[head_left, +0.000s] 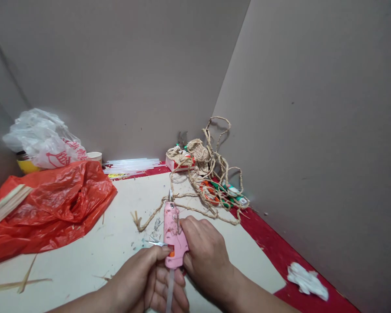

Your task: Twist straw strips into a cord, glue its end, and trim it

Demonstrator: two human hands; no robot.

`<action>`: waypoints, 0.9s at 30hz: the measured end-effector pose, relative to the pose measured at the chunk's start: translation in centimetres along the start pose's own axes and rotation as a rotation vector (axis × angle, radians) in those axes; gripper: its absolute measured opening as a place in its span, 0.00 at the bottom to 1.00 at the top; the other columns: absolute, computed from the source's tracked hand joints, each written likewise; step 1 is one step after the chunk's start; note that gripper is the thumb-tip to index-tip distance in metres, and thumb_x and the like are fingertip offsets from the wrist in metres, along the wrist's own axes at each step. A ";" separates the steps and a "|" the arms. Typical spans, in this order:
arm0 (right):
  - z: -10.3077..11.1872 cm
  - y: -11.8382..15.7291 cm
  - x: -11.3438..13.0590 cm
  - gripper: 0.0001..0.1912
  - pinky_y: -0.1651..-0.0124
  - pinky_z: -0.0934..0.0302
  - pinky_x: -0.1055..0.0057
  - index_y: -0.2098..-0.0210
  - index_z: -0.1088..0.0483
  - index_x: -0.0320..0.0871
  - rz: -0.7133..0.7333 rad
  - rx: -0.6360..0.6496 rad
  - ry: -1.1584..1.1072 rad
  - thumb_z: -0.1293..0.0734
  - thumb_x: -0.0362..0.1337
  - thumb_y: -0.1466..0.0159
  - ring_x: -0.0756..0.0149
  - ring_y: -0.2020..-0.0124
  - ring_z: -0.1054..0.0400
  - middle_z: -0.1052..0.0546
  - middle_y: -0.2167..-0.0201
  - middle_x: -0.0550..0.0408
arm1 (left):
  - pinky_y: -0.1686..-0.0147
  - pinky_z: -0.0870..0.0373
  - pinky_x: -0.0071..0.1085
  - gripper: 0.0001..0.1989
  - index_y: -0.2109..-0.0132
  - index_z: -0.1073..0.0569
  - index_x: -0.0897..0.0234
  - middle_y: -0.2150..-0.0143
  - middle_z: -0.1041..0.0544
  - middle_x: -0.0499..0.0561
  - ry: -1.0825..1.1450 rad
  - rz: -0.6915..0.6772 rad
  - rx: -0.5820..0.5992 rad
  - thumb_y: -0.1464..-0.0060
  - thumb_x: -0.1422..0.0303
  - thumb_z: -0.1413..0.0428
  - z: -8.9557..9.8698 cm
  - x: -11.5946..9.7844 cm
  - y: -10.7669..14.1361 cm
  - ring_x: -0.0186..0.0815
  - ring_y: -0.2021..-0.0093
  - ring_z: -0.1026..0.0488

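A pink glue gun (172, 224) is held in front of me, its metal nozzle pointing away. A translucent glue stick (170, 289) sticks out of its rear end. My right hand (203, 250) is closed round the gun's right side. My left hand (153, 271) has its thumb on the gun near the orange trigger, with the fingers curled below around the glue stick. Just left of the gun, the open blades of small scissors (155, 242) show; their handles are hidden. Beyond the nozzle runs a braided straw rope (153, 217) with a frayed end.
A red plastic bag (57, 204) with pale straw on it lies at the left, a white bag (45, 137) behind. Glue sticks (133, 165) lie by the back wall. Tangled rope (215, 174) covers green and orange items at the right. Crumpled tissue (308, 280) rests on red cloth.
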State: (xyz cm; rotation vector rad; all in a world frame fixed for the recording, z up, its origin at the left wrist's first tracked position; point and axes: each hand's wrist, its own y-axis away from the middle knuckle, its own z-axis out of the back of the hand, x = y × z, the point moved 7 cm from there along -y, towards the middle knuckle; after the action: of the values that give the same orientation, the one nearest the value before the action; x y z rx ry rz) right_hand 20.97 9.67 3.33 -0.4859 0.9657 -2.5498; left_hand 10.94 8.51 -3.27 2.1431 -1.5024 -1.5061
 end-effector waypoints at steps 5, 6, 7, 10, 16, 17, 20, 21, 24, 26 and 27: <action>0.3 -0.2 -1.3 0.06 0.70 0.52 0.67 0.72 0.40 0.44 -0.057 -0.021 0.000 0.39 0.26 0.44 0.64 0.75 0.44 0.35 0.77 0.57 | 0.71 0.32 0.29 0.27 0.62 0.27 0.72 0.67 0.21 0.62 -0.019 -0.037 0.100 0.51 0.48 0.48 -0.2 -0.3 0.3 0.38 0.72 0.23; 0.4 -0.3 -1.6 0.07 0.70 0.52 0.67 0.72 0.40 0.44 -0.071 -0.029 0.008 0.40 0.26 0.45 0.64 0.75 0.44 0.35 0.77 0.57 | 0.70 0.32 0.28 0.25 0.61 0.27 0.71 0.66 0.21 0.62 -0.047 -0.058 0.117 0.51 0.49 0.46 -0.2 -0.4 0.3 0.37 0.72 0.23; 0.5 -0.4 -2.0 0.07 0.70 0.52 0.67 0.72 0.40 0.44 -0.084 -0.038 0.021 0.40 0.26 0.45 0.64 0.75 0.44 0.35 0.77 0.57 | 0.70 0.33 0.27 0.23 0.62 0.28 0.70 0.66 0.21 0.61 -0.076 -0.083 0.130 0.50 0.51 0.44 -0.2 -0.4 0.3 0.36 0.71 0.24; 0.9 -0.5 -2.5 0.08 0.72 0.54 0.68 0.73 0.41 0.44 -0.101 -0.058 0.061 0.41 0.25 0.46 0.65 0.76 0.45 0.36 0.77 0.57 | 0.73 0.34 0.25 0.19 0.67 0.29 0.69 0.69 0.22 0.58 -0.136 -0.166 0.120 0.52 0.54 0.40 -0.1 -0.4 0.0 0.32 0.74 0.25; 1.2 -0.5 -1.9 0.08 0.72 0.53 0.68 0.73 0.42 0.45 -0.075 -0.085 0.060 0.41 0.25 0.45 0.65 0.76 0.45 0.37 0.78 0.58 | 0.76 0.36 0.24 0.20 0.71 0.32 0.68 0.77 0.24 0.53 -0.148 -0.237 0.100 0.53 0.54 0.39 -0.1 -0.6 -0.3 0.31 0.79 0.28; 1.2 -0.5 -1.9 0.08 0.72 0.53 0.68 0.73 0.42 0.45 -0.073 -0.095 0.055 0.41 0.25 0.45 0.66 0.76 0.46 0.37 0.78 0.58 | 0.76 0.37 0.24 0.20 0.72 0.31 0.68 0.77 0.24 0.53 -0.153 -0.249 0.109 0.53 0.54 0.39 -0.2 -0.7 -0.3 0.30 0.80 0.29; 1.3 -0.5 -1.9 0.09 0.73 0.54 0.68 0.75 0.43 0.45 -0.072 -0.122 0.035 0.41 0.25 0.45 0.66 0.77 0.47 0.38 0.79 0.59 | 0.76 0.39 0.24 0.20 0.71 0.30 0.69 0.78 0.25 0.52 -0.150 -0.254 0.141 0.53 0.53 0.39 -0.4 -0.9 -0.1 0.29 0.80 0.30; 1.3 -0.4 -1.9 0.09 0.73 0.54 0.69 0.75 0.44 0.45 -0.075 -0.128 0.024 0.40 0.25 0.45 0.66 0.78 0.47 0.39 0.79 0.59 | 0.76 0.39 0.24 0.20 0.71 0.30 0.69 0.78 0.26 0.51 -0.142 -0.252 0.147 0.54 0.53 0.39 -0.5 -0.9 -0.1 0.29 0.81 0.31; 1.3 -0.3 -2.0 0.10 0.74 0.54 0.69 0.76 0.44 0.45 -0.096 -0.127 -0.015 0.39 0.26 0.44 0.67 0.78 0.47 0.38 0.79 0.59 | 0.75 0.39 0.25 0.21 0.72 0.30 0.69 0.79 0.27 0.51 -0.117 -0.262 0.148 0.55 0.53 0.38 -0.5 -1.0 0.0 0.29 0.81 0.31; 1.3 -0.4 -2.0 0.10 0.74 0.54 0.69 0.76 0.44 0.45 -0.104 -0.128 -0.032 0.39 0.26 0.44 0.67 0.78 0.46 0.38 0.79 0.59 | 0.76 0.40 0.25 0.20 0.73 0.30 0.69 0.80 0.27 0.51 -0.104 -0.258 0.146 0.55 0.54 0.38 -0.5 -1.0 0.0 0.29 0.81 0.32; 1.3 -0.4 -1.9 0.10 0.73 0.54 0.69 0.76 0.44 0.45 -0.106 -0.126 -0.036 0.40 0.26 0.43 0.67 0.78 0.46 0.37 0.79 0.59 | 0.76 0.40 0.25 0.20 0.73 0.30 0.69 0.80 0.27 0.51 -0.099 -0.253 0.147 0.55 0.54 0.38 -0.5 -1.0 0.0 0.29 0.82 0.32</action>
State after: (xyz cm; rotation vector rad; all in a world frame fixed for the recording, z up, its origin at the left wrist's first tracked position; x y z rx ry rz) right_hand 23.14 10.11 4.13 -0.6316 1.1198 -2.5739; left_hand 11.31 9.04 -2.33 2.4576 -1.4583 -1.6490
